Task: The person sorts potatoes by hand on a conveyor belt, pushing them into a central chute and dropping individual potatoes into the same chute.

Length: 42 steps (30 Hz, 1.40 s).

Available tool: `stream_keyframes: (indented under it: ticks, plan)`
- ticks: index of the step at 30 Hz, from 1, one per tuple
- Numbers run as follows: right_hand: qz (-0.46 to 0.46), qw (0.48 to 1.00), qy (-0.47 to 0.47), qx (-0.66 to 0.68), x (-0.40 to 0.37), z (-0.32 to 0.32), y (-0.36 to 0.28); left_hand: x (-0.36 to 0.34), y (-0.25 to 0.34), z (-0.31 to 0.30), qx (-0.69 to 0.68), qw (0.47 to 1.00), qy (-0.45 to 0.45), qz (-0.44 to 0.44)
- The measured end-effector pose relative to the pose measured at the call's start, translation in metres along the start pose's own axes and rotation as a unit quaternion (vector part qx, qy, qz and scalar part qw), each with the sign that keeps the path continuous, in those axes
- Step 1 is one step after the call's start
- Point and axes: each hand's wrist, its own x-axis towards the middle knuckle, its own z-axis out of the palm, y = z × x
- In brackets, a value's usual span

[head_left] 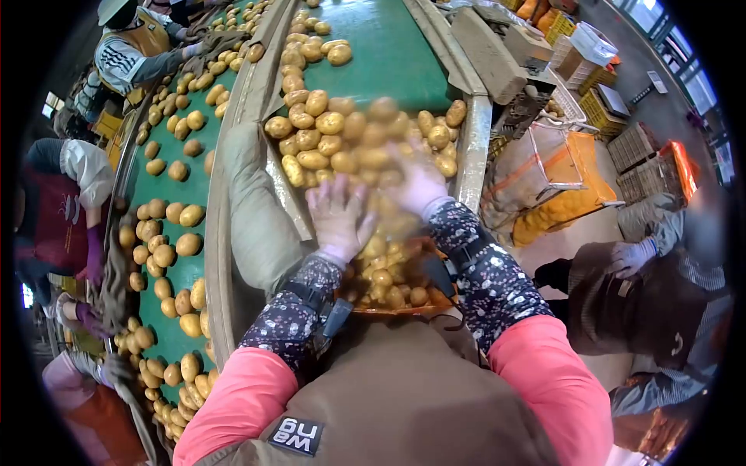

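Observation:
My left hand (339, 213) is open, its fingers spread over the near edge of a pile of potatoes (330, 123). Opposite it, my right hand (420, 180) reaches onto the same pile; its fingers are blurred but look stretched out, closed around nothing. Between the hands, several potatoes are smeared by motion. Below them, an orange-rimmed bag (400, 311) holds many potatoes at the chute's lower end. The potatoes lie on the end of a green conveyor belt (381, 58).
A second green belt (144, 182) with scattered potatoes runs along the left, with people working beside it. Metal rails (472, 163) edge my chute. On the right stand a filled orange bag (579, 182), crates (633, 146) and a person in a brown apron (622, 299).

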Motion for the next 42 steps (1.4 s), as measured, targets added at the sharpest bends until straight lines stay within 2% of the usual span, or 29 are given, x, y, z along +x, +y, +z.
stream_keyframes:
  ticks: [1, 2, 4, 5, 7, 8, 11, 14, 15, 18, 19, 22, 23, 24, 25, 27, 28, 31, 34, 37, 40, 42]
  plan:
    - [0.04, 0.997, -0.066, 0.002, -0.002, -0.01, -0.004, 0.005, 0.003, 0.003, 0.015, 0.995, -0.037, -0.089]
    - [0.043, 0.996, -0.081, -0.01, -0.009, -0.012, -0.006, 0.004, -0.002, 0.009, -0.006, 0.992, -0.052, -0.115]
    - [0.048, 0.992, -0.112, -0.034, -0.029, -0.014, -0.009, 0.002, -0.002, 0.006, 0.01, 0.991, -0.082, -0.101]
    - [0.041, 0.996, -0.074, -0.038, -0.042, 0.011, 0.001, 0.003, -0.003, 0.005, 0.006, 0.991, -0.092, -0.096]
    - [0.026, 0.998, -0.059, -0.027, -0.055, 0.006, -0.007, 0.002, -0.001, 0.002, 0.001, 0.991, -0.109, -0.084]
    - [0.02, 0.998, -0.052, -0.022, -0.057, 0.003, -0.011, -0.001, -0.002, 0.003, -0.003, 0.993, -0.102, -0.063]
    - [0.122, 0.981, -0.134, 0.075, -0.038, -0.033, -0.034, -0.009, -0.007, 0.009, -0.029, 0.996, -0.086, 0.003]
    - [0.076, 0.987, -0.135, -0.037, -0.024, -0.019, -0.029, -0.016, -0.009, 0.009, -0.072, 0.992, -0.076, 0.069]
    - [0.123, 0.964, -0.235, -0.027, -0.015, -0.029, -0.039, -0.016, -0.007, 0.0, -0.065, 0.989, -0.079, 0.107]
    - [0.067, 0.97, -0.198, -0.124, -0.03, 0.005, -0.02, -0.026, -0.017, 0.014, -0.083, 0.97, -0.115, 0.199]
    - [0.056, 0.977, -0.185, -0.086, -0.04, 0.022, -0.008, -0.029, -0.02, 0.021, -0.068, 0.971, -0.102, 0.207]
    - [0.017, 0.988, -0.145, -0.04, -0.068, 0.04, -0.001, -0.015, -0.008, 0.01, -0.02, 0.999, -0.036, 0.028]
    - [0.002, 0.988, -0.134, -0.072, -0.078, 0.039, -0.007, -0.016, -0.011, 0.027, -0.017, 0.999, 0.029, -0.039]
    - [-0.014, 0.987, -0.123, -0.104, -0.082, 0.029, -0.018, -0.011, -0.009, 0.03, -0.037, 0.995, 0.012, -0.095]
    - [-0.017, 0.983, -0.152, -0.103, -0.084, 0.015, -0.028, -0.008, -0.007, 0.027, -0.02, 0.994, -0.046, -0.101]
    - [0.048, 0.986, -0.155, 0.042, -0.077, 0.01, -0.026, 0.0, -0.001, 0.005, 0.012, 0.977, -0.18, -0.116]
    - [0.081, 0.978, -0.154, 0.116, -0.07, 0.009, -0.025, 0.0, 0.0, -0.001, 0.005, 0.976, -0.189, -0.103]
    - [0.021, 0.999, -0.039, 0.029, -0.045, 0.0, -0.029, -0.005, -0.001, -0.004, -0.009, 0.978, -0.201, -0.063]
    - [-0.051, 0.994, 0.094, 0.01, -0.001, 0.006, -0.033, -0.007, -0.001, -0.008, -0.017, 0.978, -0.206, -0.003]
    - [-0.04, 0.997, -0.014, -0.058, 0.024, 0.022, -0.031, -0.011, -0.004, -0.008, -0.046, 0.98, -0.181, 0.071]
    - [0.004, 0.997, -0.071, -0.034, 0.019, 0.034, -0.021, -0.017, -0.011, -0.003, -0.065, 0.975, -0.142, 0.156]
    - [-0.017, 0.997, -0.057, 0.046, 0.008, 0.031, -0.013, -0.019, -0.016, 0.005, -0.094, 0.969, -0.101, 0.207]
